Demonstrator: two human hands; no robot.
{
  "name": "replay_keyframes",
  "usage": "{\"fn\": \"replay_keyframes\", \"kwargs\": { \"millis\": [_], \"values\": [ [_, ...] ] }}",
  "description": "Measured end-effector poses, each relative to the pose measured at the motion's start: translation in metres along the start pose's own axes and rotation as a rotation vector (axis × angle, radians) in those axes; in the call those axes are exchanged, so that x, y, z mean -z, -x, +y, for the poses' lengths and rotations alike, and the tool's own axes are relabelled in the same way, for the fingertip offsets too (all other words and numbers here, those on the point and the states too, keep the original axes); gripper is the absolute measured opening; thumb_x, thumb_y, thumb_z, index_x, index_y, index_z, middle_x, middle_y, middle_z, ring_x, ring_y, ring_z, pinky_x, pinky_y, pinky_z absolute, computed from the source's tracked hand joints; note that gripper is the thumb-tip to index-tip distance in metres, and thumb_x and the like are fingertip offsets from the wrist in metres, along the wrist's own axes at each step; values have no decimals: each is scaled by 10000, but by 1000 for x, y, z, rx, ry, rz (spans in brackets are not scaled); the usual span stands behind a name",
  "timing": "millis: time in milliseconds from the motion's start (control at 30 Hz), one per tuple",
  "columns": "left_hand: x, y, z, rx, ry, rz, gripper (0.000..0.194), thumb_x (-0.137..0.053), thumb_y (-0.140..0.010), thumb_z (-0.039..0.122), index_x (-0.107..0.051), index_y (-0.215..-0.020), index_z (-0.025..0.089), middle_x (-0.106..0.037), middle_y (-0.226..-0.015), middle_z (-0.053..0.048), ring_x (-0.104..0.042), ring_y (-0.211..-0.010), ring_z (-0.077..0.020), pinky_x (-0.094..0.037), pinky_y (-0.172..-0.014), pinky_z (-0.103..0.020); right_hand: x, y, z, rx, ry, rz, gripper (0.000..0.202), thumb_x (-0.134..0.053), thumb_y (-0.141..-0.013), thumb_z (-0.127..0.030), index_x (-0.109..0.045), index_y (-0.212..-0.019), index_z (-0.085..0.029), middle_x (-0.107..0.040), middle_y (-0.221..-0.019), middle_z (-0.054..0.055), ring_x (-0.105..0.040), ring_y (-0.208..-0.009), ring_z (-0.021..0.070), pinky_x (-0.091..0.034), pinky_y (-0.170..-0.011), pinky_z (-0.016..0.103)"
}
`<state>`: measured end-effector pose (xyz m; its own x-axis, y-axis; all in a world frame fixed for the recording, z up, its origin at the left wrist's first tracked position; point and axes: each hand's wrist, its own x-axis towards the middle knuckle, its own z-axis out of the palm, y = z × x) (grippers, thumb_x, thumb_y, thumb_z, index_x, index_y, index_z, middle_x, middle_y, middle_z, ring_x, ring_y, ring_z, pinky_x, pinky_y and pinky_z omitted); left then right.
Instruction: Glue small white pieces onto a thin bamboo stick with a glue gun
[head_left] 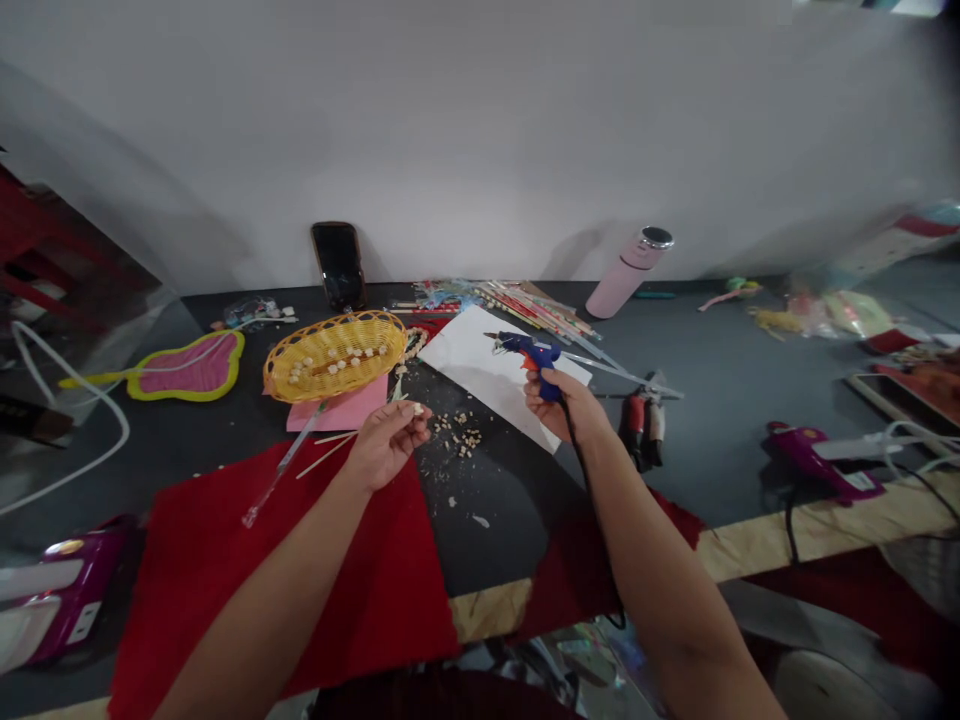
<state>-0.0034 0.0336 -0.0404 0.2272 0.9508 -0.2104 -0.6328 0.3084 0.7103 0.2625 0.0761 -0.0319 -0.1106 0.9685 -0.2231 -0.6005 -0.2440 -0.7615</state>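
My right hand (564, 402) is closed around the handle of a blue hot glue gun (534, 355), its nozzle pointing left over a white paper sheet (480, 365). Pinched between the fingertips of my left hand (388, 440) is a small pale piece (418, 409), too small to name. Just right of that hand, a pile of small beige bits (459, 437) is scattered on the dark table. Behind it stands a yellow oval woven basket (330, 385) with several small whitish clusters in it. A red cloth (300, 560) lies beneath my left forearm.
A phone (339, 266) and a pink bottle (628, 272) stand near the wall. Thin sticks (536, 305) lie behind the paper. Pliers (645, 425) rest right of my right hand. Purple devices sit at left (79, 590) and right (825, 460). The glue gun's cord (592, 480) runs along my right forearm.
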Motion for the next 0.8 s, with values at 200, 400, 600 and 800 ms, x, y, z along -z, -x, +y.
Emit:
{"fn": "replay_keyframes", "kwargs": {
  "millis": [200, 400, 600, 800],
  "values": [
    [7, -4, 4, -31, -8, 18, 110, -682, -706, 180, -644, -783, 111, -651, -822, -58, -548, -627, -65, -491, -603, -206, -18, 17, 5, 203, 186, -189, 310, -613, -630, -113, -525, -902, -234, -618, -910, 2, -488, -588, 89, -359, -482, 220],
    [9, -4, 3, -12, -43, -16, 106, -666, -728, 193, -642, -786, 108, -645, -820, -56, -547, -632, -67, -489, -606, -206, -25, 30, 5, 120, 451, -398, 296, -656, -725, -368, -536, -937, -201, -614, -936, 54, -464, -572, 93, -369, -538, 250],
    [8, -2, 3, 44, -73, -52, 124, -673, -723, 219, -645, -781, 113, -650, -766, -50, -564, -620, -81, -499, -620, -221, -30, 36, 9, 25, 618, -516, 374, -589, -767, -519, -529, -930, -187, -586, -832, 48, -448, -598, 109, -380, -565, 246],
    [7, -1, 4, 57, -61, -56, 122, -682, -712, 215, -645, -772, 115, -661, -754, -56, -573, -612, -84, -506, -612, -223, -30, 35, 15, 40, 640, -552, 337, -568, -802, -479, -519, -929, -170, -557, -820, 41, -448, -623, 106, -381, -579, 235]
  ]
}}
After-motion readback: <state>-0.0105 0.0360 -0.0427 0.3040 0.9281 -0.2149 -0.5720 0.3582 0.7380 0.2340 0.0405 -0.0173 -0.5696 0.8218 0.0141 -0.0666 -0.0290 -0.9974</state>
